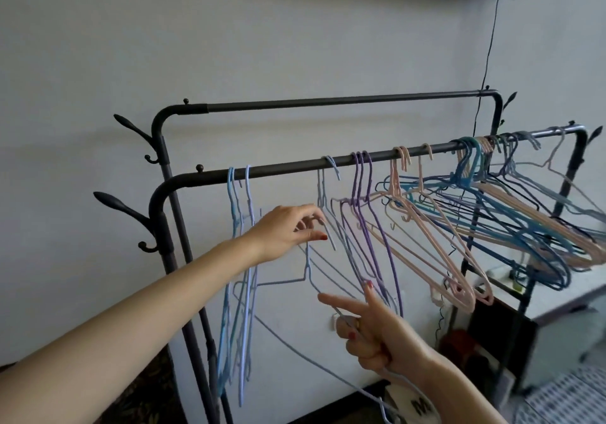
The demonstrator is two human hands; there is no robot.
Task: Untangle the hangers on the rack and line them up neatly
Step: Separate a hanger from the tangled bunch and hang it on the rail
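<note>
A black clothes rack has two rails; the front rail carries the hangers. Three light blue hangers hang straight at its left end. Purple hangers and pink hangers hang further right. A tangled bunch of blue and pink hangers crowds the right end. One pale blue hanger is off the rail, below it. My left hand pinches that hanger's hook. My right hand grips its lower wire, with index and middle fingers stretched out.
The back rail is bare. Coat hooks stick out from the rack's left post. A white wall stands behind, with a black cable running down it. A white cabinet sits low at the right.
</note>
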